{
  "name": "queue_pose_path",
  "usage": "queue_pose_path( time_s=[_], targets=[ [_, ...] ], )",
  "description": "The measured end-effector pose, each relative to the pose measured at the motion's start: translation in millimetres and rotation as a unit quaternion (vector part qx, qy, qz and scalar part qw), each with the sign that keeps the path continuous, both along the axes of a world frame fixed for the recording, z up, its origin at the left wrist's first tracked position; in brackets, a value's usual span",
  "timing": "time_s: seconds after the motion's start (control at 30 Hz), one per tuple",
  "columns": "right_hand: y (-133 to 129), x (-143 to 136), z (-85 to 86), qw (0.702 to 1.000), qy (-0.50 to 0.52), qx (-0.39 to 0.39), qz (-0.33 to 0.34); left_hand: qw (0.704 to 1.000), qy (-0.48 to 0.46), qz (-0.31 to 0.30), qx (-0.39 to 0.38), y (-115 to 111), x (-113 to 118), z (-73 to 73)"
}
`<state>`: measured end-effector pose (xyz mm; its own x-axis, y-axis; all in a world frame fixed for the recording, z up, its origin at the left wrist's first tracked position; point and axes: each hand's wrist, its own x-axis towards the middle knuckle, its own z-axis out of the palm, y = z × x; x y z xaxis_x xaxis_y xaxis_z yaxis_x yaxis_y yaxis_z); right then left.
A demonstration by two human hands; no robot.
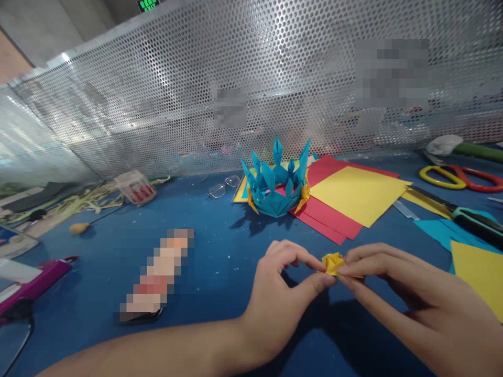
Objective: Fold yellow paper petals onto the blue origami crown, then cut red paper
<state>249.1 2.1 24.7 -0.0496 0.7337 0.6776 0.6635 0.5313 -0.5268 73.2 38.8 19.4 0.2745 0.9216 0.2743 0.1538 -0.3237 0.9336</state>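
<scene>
Low over the blue table (212,256), a small folded piece of yellow paper (333,263) is pinched between both hands. My left hand (281,293) grips its left edge between thumb and index finger. My right hand (416,298) holds its right side, with the fingers pressed together around it. Beyond the hands stands a blue folded-paper crown (277,201) with upright points and yellow pieces at its sides. Right of the crown lie a yellow sheet (359,193) and red sheets (330,222), overlapping.
Scissors with yellow and red handles (442,178) and green-handled scissors (471,220) lie at the right, near blue sheets (451,233). Glasses (223,187) and a clear tub (135,187) sit farther back. A purple tool (43,280) is at left. A perforated metal screen (168,104) stands behind.
</scene>
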Motion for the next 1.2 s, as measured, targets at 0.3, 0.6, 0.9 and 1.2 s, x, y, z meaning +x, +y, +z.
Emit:
queue_pose_path(
  time_s=[0.3,0.6,0.9,1.2],
  targets=[
    [2,5,-5.1,1.000,-0.009,-0.006,0.016,0.997,-0.051,-0.053,0.014,-1,1,-1.6],
    [-2,1,-5.4,0.997,0.047,-0.040,0.039,0.994,-0.043,-0.053,0.083,-5,1,-3.2],
    [-2,2,-9.8,0.986,0.083,-0.131,0.063,0.995,0.022,-0.030,0.088,-8,0,-4.3],
    [1,-3,1.8,0.969,0.140,-0.194,0.059,0.992,0.054,0.017,0.115,-8,1,-3.4]
  ],
)
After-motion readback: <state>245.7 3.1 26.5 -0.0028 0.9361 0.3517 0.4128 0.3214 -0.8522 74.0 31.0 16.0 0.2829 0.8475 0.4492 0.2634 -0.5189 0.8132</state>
